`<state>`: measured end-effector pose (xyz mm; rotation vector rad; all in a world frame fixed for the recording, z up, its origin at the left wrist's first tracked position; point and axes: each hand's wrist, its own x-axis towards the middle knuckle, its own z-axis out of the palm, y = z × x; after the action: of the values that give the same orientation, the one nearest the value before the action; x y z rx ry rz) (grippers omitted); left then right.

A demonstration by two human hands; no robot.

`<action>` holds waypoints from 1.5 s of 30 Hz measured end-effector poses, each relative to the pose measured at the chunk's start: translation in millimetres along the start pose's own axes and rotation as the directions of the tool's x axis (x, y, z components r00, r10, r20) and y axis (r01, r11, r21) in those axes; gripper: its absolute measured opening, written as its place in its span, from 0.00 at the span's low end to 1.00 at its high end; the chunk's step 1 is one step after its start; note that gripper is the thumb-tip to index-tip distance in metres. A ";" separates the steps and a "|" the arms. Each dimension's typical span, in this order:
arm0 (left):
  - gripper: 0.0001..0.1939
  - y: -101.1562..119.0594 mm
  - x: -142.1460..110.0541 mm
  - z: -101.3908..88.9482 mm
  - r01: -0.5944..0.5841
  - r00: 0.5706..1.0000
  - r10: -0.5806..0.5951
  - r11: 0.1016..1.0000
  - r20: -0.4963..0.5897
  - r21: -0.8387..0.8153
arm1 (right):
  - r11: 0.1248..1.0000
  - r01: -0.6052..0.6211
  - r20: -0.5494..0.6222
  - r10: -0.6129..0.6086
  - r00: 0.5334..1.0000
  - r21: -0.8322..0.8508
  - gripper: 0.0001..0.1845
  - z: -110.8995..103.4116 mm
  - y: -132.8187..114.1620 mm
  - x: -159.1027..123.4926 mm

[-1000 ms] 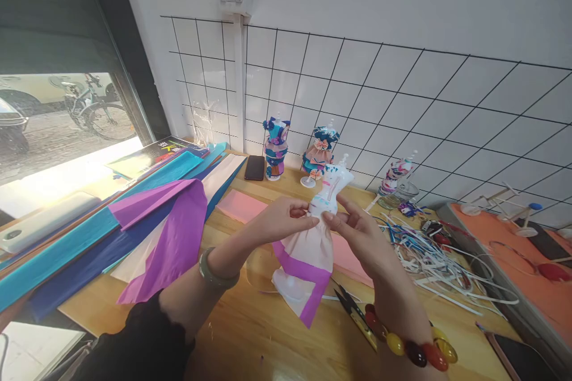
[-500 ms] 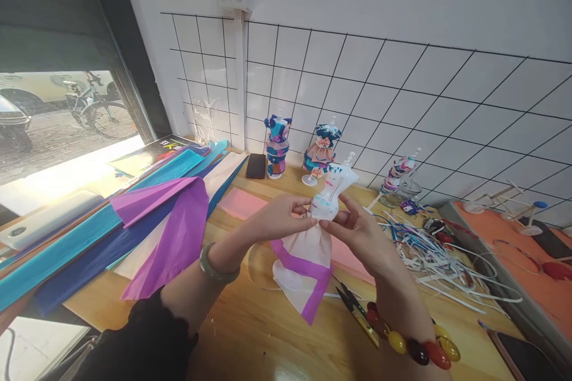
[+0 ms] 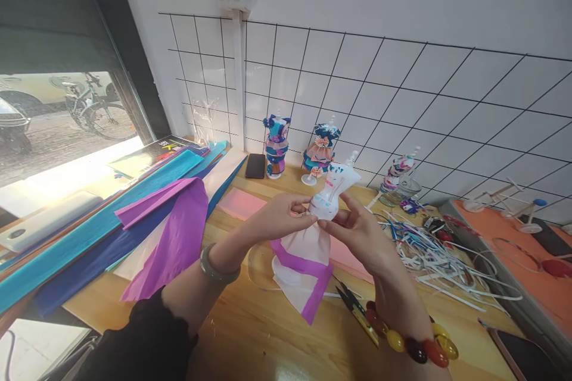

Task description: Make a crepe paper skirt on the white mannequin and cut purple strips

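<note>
A small white dress-form mannequin (image 3: 327,197) with blue and pink marks stands tilted to the right between my hands. A pale crepe paper skirt (image 3: 300,244) with a purple band hangs gathered below its hips. My left hand (image 3: 288,214) is closed, thumb and fingers pinching the skirt's top edge against the mannequin's left side. My right hand (image 3: 353,225) is closed too, its thumb pressing the same edge beside the left thumb, fingers behind the form. Partly hidden by the skirt is the mannequin's round white base (image 3: 286,275).
Yellow-handled thread snips (image 3: 357,312) lie beside my right wrist. Purple crepe paper (image 3: 185,238) and blue strips (image 3: 111,214) cover the left side. Dressed mannequins (image 3: 277,149) and a black phone (image 3: 255,165) stand or lie at the back. Tangled strips (image 3: 429,250) lie right, near an orange-lined tray (image 3: 513,244).
Almost nothing differs. Both hands keep their pinch at the skirt's top edge, and the mannequin shifts very slightly; the view moves a little.
</note>
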<state>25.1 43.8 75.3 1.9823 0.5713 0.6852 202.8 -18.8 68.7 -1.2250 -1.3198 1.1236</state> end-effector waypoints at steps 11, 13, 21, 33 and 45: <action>0.20 5.3 -1.5 -0.6 -0.023 1.000 0.023 0.999 0.005 0.036 | 0.998 0.019 0.059 -0.023 0.998 0.063 0.32 5.8 -11.9 -6.1; 0.19 6.2 -1.7 -1.8 -0.024 0.999 0.023 0.999 0.027 0.048 | 0.999 0.017 0.062 -0.019 0.998 0.039 0.32 5.4 -10.7 -5.3; 0.17 6.9 -2.5 -2.7 0.005 0.999 -0.009 0.996 0.040 0.084 | 0.999 0.013 0.056 -0.011 0.998 -0.043 0.34 -0.5 -3.9 -1.1; 0.18 5.7 -2.8 -2.6 0.048 0.997 -0.048 0.999 0.062 0.000 | 0.999 0.021 0.065 -0.019 0.998 -0.033 0.33 0.3 -9.0 -4.4; 0.17 4.5 -2.8 -1.9 0.056 0.997 -0.054 0.998 0.056 -0.033 | 1.000 0.021 0.086 -0.020 0.996 -0.009 0.34 -0.9 -8.5 -3.6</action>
<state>22.2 41.1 79.4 1.9399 0.5753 0.6013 203.0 -23.0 77.0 -1.1793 -1.4012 1.1680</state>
